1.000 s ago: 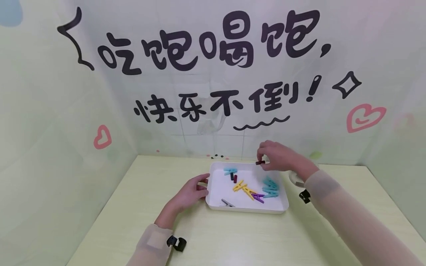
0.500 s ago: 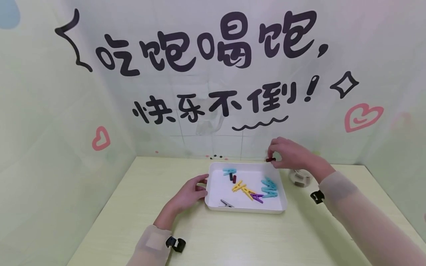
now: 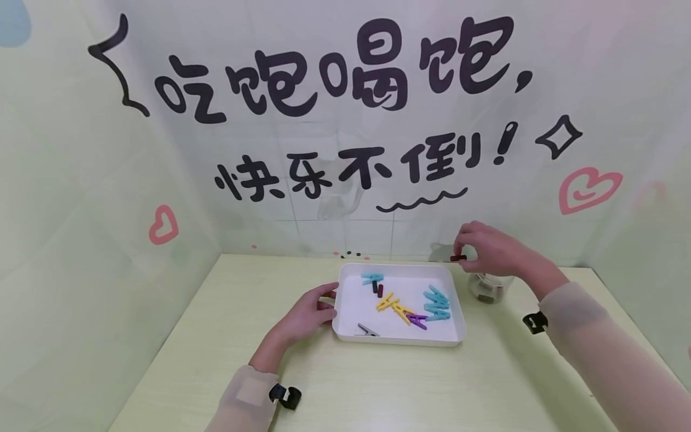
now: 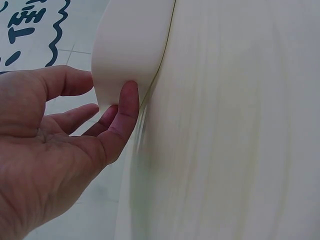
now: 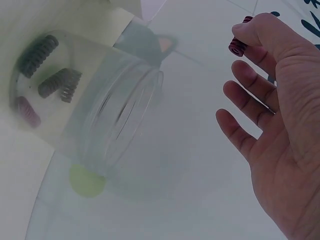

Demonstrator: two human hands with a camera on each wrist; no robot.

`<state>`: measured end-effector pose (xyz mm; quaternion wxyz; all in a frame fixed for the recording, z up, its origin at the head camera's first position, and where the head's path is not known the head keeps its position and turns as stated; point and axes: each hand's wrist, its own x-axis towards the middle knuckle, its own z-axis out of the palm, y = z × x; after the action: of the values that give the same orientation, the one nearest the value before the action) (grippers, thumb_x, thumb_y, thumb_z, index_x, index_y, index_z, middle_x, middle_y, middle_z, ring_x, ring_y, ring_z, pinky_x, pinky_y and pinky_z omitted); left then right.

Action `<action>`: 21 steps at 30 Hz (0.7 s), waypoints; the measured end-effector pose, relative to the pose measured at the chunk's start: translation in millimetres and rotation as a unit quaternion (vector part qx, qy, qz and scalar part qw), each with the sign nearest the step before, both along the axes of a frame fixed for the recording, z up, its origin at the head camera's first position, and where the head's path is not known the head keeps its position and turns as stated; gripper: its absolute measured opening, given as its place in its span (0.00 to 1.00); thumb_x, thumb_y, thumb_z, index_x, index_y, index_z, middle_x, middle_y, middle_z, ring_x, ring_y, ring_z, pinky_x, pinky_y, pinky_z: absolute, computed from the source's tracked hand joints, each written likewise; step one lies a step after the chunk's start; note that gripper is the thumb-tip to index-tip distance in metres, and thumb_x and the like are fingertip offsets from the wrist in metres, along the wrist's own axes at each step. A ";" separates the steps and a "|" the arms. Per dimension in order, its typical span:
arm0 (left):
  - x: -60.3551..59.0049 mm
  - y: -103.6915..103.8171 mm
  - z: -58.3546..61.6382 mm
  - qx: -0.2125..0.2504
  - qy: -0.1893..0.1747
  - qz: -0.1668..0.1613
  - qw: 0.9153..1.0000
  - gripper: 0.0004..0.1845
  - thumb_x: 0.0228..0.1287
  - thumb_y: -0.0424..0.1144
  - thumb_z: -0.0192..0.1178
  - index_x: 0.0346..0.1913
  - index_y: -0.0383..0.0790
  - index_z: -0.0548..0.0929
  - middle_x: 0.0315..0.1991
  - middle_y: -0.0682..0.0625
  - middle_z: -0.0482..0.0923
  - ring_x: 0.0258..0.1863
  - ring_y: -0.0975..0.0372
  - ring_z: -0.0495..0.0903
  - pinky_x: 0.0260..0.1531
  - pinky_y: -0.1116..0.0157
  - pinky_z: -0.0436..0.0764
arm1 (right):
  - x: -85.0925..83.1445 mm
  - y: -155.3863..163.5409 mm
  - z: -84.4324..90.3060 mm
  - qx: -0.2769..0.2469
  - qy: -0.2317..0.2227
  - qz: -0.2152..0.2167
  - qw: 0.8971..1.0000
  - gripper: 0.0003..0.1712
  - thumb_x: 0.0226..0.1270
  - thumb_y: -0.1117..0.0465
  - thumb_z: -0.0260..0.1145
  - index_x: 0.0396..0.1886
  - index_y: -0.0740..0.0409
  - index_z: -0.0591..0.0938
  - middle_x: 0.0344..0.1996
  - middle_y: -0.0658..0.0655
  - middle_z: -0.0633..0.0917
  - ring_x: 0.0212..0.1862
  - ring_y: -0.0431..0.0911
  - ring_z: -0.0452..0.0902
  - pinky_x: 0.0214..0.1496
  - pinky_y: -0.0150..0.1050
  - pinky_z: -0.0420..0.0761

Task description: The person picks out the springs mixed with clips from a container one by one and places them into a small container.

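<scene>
My left hand (image 3: 305, 312) rests its fingertips against the outer left wall of a white tray (image 3: 399, 342); the left wrist view shows bent, spread fingers touching that wall (image 4: 130, 45). Pinched between thumb and forefinger of my right hand (image 3: 488, 251) is a dark red ribbed coil (image 5: 237, 46), above and left of a clear jar (image 3: 488, 289). Its other fingers spread apart. Several similar coils, such as a black coil (image 5: 39, 56), lie inside the jar, whose open mouth (image 5: 127, 122) appears in the right wrist view. A dark red coil (image 3: 380, 291) and a black coil (image 3: 375, 287) lie in the tray.
Also in the tray are several clothespins: teal (image 3: 436, 305), yellow (image 3: 396, 307), purple (image 3: 417, 322) and grey (image 3: 368, 329). A printed backdrop (image 3: 324, 240) rises behind the pale table (image 3: 378, 384), with side walls at left and right.
My right hand has moved right, carrying the dark red coil from over the tray's back edge to near the jar. The left hand stays at the tray's left side.
</scene>
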<state>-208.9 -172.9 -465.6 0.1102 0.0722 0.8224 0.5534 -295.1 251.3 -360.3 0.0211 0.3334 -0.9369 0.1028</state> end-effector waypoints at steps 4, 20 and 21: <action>0.6 0.3 0.3 -0.002 0.001 0.001 1.000 0.32 0.73 0.24 0.60 0.79 0.33 0.68 0.66 0.38 0.74 0.51 0.53 0.81 0.50 0.57 0.87 | 0.5 9.6 -1.5 -0.006 0.000 -0.008 1.000 0.08 0.61 0.64 0.76 0.37 0.47 0.89 0.42 0.50 0.83 0.47 0.52 0.76 0.53 0.52 0.82; -1.6 -1.2 -2.7 0.009 0.000 -0.005 1.000 0.33 0.73 0.24 0.60 0.79 0.32 0.68 0.66 0.37 0.74 0.51 0.53 0.81 0.49 0.57 0.87 | 5.3 47.3 -4.3 -0.009 -0.025 -0.045 0.999 0.06 0.62 0.64 0.77 0.36 0.50 0.89 0.42 0.52 0.82 0.47 0.53 0.76 0.51 0.53 0.82; -1.3 -1.1 -2.5 0.009 -0.001 -0.006 1.000 0.33 0.73 0.24 0.60 0.79 0.32 0.67 0.66 0.37 0.74 0.51 0.53 0.81 0.49 0.57 0.87 | 5.3 49.8 -5.5 -0.007 -0.026 -0.049 0.998 0.06 0.62 0.64 0.77 0.36 0.50 0.89 0.42 0.53 0.83 0.47 0.53 0.75 0.51 0.53 0.82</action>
<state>-210.2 -174.1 -468.1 0.1131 0.0775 0.8170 0.5601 -289.8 301.0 -365.8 0.0044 0.2846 -0.9515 0.1166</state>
